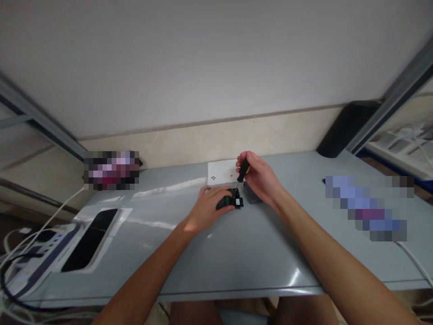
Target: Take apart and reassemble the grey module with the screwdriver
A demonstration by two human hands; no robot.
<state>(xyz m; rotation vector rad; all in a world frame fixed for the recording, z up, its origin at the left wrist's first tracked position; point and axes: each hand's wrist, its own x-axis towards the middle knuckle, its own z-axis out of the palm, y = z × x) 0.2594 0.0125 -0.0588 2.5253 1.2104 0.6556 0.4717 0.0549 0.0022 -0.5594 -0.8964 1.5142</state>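
Observation:
My right hand [259, 174] is closed around the black handle of a screwdriver [243, 169], its shaft slanting down to the left. The tip meets a small black electronic device with a green circuit board [233, 198] lying on the grey table. Fingers of my left hand [214, 198] grip this device from the left and cover part of it. A dark grey box-like piece [252, 195] sits just right of the device, partly under my right hand. Behind my hands lies a white sheet [219, 171] with several tiny dark pieces, probably screws, on it.
A power strip [43, 262] with cables and a black flat panel [93, 239] on white paper are at the left. A black cylinder [347, 128] stands at the back right. Blurred-out devices [113, 170] lie at both sides. The wall [203, 140] closes off the back.

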